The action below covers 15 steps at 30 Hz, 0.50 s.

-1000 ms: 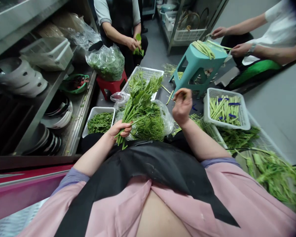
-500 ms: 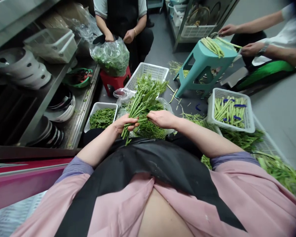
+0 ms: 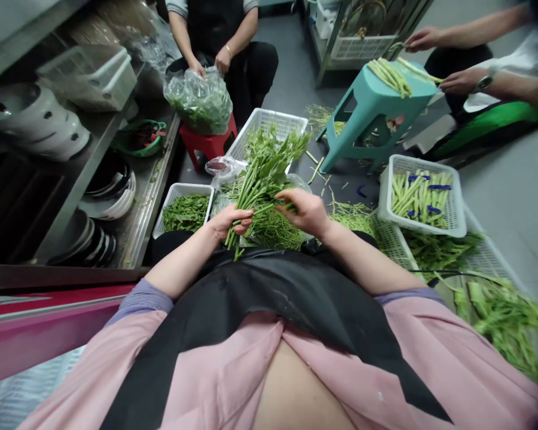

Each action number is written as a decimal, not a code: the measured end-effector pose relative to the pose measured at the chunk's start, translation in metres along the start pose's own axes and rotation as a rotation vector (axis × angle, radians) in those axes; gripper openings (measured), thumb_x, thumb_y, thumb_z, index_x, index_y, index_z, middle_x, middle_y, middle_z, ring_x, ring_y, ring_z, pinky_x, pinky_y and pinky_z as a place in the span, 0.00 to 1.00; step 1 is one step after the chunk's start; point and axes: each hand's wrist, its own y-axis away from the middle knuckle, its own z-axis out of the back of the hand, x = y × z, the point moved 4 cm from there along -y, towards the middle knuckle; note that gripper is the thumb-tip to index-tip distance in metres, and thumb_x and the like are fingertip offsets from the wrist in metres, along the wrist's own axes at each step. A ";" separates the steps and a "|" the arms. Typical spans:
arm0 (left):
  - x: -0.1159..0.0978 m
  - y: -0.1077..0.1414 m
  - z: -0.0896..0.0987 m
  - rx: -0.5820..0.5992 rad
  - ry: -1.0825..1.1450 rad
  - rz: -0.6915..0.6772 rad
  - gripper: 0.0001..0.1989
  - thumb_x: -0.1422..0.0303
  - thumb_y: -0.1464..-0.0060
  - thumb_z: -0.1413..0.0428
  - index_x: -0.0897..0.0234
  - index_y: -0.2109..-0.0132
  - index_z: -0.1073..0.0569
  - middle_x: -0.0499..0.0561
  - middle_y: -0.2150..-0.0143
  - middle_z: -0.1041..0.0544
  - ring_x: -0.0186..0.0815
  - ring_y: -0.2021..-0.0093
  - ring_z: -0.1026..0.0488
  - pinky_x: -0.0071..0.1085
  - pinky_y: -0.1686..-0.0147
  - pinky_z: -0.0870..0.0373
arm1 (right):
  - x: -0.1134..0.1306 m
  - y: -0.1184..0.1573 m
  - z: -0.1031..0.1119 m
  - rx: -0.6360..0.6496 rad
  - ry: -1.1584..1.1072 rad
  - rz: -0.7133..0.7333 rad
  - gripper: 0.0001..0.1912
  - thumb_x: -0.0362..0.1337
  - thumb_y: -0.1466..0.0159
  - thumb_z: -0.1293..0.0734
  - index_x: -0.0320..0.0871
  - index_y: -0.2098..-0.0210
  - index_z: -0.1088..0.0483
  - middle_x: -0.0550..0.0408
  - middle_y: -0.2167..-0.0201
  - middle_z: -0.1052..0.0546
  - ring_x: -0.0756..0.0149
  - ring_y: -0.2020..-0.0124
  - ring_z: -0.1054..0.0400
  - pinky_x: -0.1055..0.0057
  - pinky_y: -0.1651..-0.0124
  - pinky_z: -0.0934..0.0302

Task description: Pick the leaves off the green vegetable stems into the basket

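Closed round the stems of a leafy green bunch [image 3: 262, 170] is my left hand [image 3: 233, 222], with the stem ends sticking out below its fingers. My right hand [image 3: 305, 212] is at the bunch's right side, its fingers bent round a thin green stem. Under both hands lies a heap of loose green stems [image 3: 275, 230] on clear plastic. A white basket of picked leaves [image 3: 186, 212] stands left of my left hand. Beyond the bunch is a larger white basket [image 3: 291, 122], partly covered by the leaves.
Ahead, a person handles a bag of greens [image 3: 199, 101] on a red stool [image 3: 210, 143]. At right, another person holds a stalk over a teal stool [image 3: 376, 113]. A basket of bundled stalks [image 3: 424, 200] is right. Metal shelving [image 3: 150, 197] with bowls flanks the left.
My right hand has moved slightly right and its fingers have spread a little. The person ahead has drawn the top of the plastic bag together. The view has shifted slightly.
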 end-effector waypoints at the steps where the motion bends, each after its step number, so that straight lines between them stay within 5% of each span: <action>1: 0.001 -0.002 -0.002 -0.002 -0.004 0.003 0.18 0.65 0.56 0.35 0.66 0.69 0.38 0.41 0.82 0.37 0.19 0.89 0.46 0.18 0.88 0.51 | 0.011 0.001 -0.010 0.135 0.133 0.112 0.14 0.47 0.35 0.39 0.42 0.64 0.33 0.51 0.67 0.28 0.71 0.69 0.35 0.74 0.70 0.44; 5: 0.006 -0.007 -0.006 -0.008 -0.012 0.026 0.19 0.64 0.57 0.35 0.65 0.71 0.40 0.41 0.82 0.39 0.20 0.88 0.45 0.18 0.88 0.52 | 0.034 0.005 -0.048 0.529 0.688 0.431 0.14 0.37 0.30 0.46 0.38 0.58 0.32 0.45 0.60 0.26 0.66 0.61 0.34 0.71 0.68 0.47; 9: 0.006 -0.007 -0.002 -0.025 -0.010 0.037 0.19 0.65 0.60 0.34 0.67 0.68 0.36 0.43 0.80 0.35 0.20 0.88 0.44 0.19 0.87 0.52 | 0.025 0.004 -0.049 0.620 0.864 0.358 0.14 0.32 0.31 0.47 0.38 0.55 0.32 0.46 0.63 0.25 0.63 0.60 0.34 0.70 0.66 0.47; 15: 0.004 -0.009 0.000 -0.055 -0.051 0.047 0.19 0.67 0.61 0.34 0.66 0.68 0.37 0.42 0.82 0.35 0.20 0.88 0.45 0.19 0.87 0.53 | 0.020 0.007 -0.038 0.731 0.821 0.316 0.13 0.33 0.33 0.43 0.38 0.54 0.31 0.45 0.59 0.24 0.62 0.56 0.33 0.71 0.61 0.45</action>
